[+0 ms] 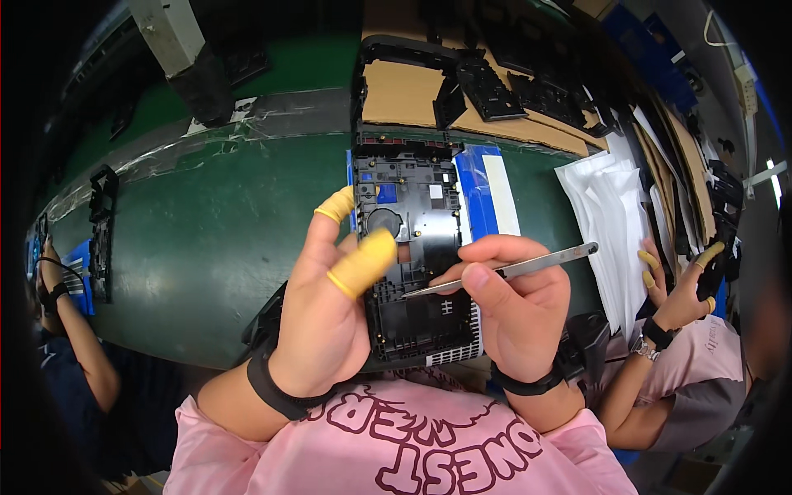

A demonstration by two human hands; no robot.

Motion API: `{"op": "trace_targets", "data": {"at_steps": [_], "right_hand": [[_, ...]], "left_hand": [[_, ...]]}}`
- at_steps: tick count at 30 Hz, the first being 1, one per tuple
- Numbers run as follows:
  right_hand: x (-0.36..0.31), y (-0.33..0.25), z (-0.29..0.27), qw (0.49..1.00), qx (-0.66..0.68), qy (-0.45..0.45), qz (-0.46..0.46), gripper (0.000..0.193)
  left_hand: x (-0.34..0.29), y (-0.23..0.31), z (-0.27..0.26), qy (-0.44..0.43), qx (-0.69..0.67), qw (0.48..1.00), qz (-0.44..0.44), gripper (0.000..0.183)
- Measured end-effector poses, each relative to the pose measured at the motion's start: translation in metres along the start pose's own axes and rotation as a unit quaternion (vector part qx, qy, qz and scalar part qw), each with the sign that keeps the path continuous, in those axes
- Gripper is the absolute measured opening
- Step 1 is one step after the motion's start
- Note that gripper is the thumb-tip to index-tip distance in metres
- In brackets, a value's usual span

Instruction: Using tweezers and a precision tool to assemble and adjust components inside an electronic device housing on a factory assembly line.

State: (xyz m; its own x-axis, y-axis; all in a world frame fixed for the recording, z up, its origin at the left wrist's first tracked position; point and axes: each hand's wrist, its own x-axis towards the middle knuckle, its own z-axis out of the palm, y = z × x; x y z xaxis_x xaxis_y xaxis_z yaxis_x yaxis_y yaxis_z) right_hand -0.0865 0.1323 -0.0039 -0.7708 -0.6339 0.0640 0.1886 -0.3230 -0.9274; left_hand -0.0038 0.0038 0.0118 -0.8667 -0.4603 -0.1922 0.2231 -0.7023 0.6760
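A long black plastic housing with ribs, small brass-coloured posts and blue and white patches lies in front of my chest. My left hand grips its left edge; yellow finger cots cover the thumb and a fingertip, and the thumb, slightly blurred, reaches over the face of the part. Between the thumb and fingers of my right hand is a pair of metal tweezers. Their tip points left and meets the lower part of the housing. Whether the tips pinch anything is too small to tell.
Beyond the housing, several black plastic frames rest on cardboard. White sheets are stacked to the right on the green table. A post stands at far left. Co-workers' hands show at right and at the left edge.
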Motion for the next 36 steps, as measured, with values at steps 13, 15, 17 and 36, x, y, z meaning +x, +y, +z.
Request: {"op": "trace_targets", "data": {"at_steps": [13,15,17,36], "right_hand": [[-0.002,0.015,-0.062,0.991,-0.062,0.116,-0.032,0.016],[-0.003,0.019,-0.069,0.989,-0.087,0.120,0.031,0.015],[-0.004,0.024,-0.076,0.988,-0.087,0.121,0.032,0.015],[-0.012,-0.002,-0.044,0.995,0.057,0.087,-0.013,0.017]], "left_hand": [[0.006,0.008,-0.019,-0.019,0.098,0.989,0.110,0.066],[0.009,0.007,-0.016,-0.010,0.074,0.992,0.102,0.060],[0.012,0.003,-0.016,0.042,0.068,0.992,0.100,0.044],[0.006,-0.003,-0.006,0.012,0.008,1.000,0.007,0.030]]}}
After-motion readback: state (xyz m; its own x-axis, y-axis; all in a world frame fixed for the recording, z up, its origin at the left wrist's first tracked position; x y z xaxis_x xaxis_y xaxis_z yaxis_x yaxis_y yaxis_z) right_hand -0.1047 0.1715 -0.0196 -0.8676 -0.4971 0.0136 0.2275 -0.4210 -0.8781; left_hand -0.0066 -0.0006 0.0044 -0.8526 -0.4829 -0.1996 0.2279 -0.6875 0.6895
